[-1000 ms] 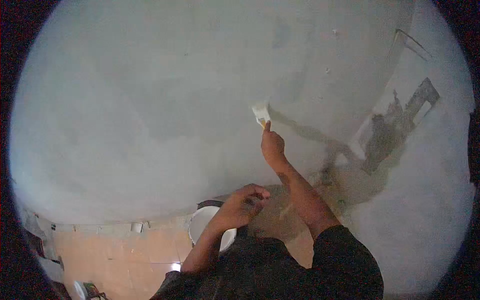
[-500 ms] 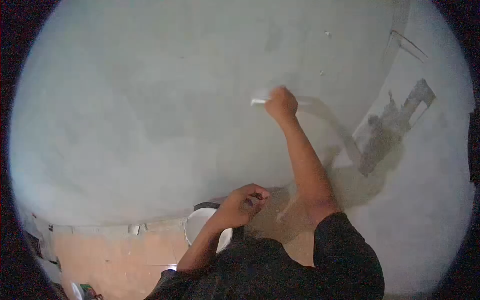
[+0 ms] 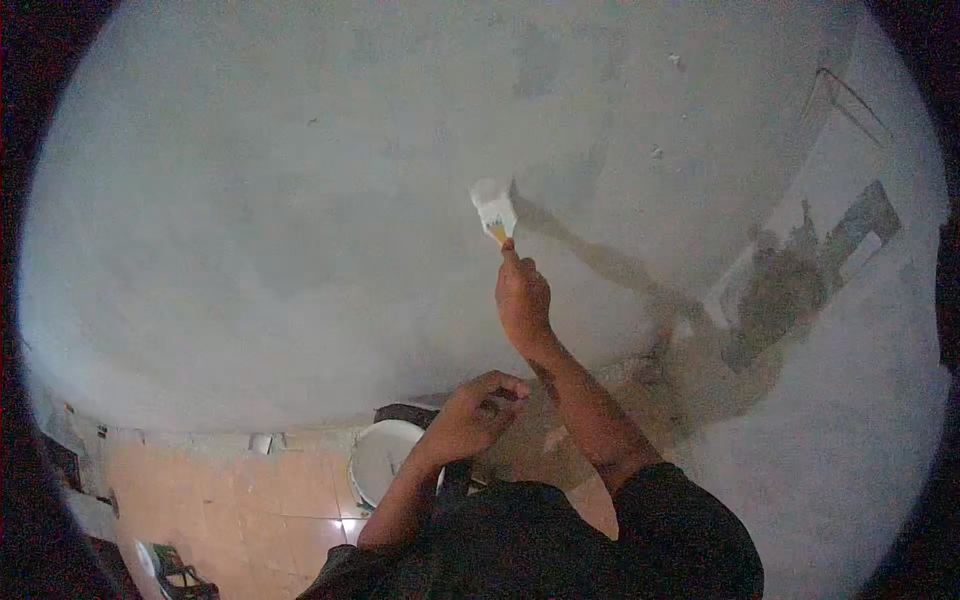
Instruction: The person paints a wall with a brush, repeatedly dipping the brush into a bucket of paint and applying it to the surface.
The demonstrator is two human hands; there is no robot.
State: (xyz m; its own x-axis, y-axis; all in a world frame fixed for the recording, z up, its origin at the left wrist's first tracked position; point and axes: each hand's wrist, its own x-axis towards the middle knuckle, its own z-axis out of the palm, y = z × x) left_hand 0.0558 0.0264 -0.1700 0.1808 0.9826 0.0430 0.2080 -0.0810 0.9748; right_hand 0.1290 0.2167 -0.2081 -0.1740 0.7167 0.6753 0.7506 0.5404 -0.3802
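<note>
The brush [image 3: 495, 212] was clamped in the right hand [image 3: 524, 295], the nearer; its long axis was sloped up and slightly left from the knuckles, bristle end seemingly against the wall [image 3: 250, 220]. The left hand [image 3: 480, 418] was held apart, lower, near the bucket [image 3: 383, 462], fingers curled; whether anything was gripped could not be told.

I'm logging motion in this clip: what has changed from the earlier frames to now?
The right hand has come down from its higher position half a second ago, and the brush, then sideways, points up again, a bit further left along the wall than at first. Nothing was let go: its grip on the brush stayed. The left hand stayed curled near the bucket.
</note>
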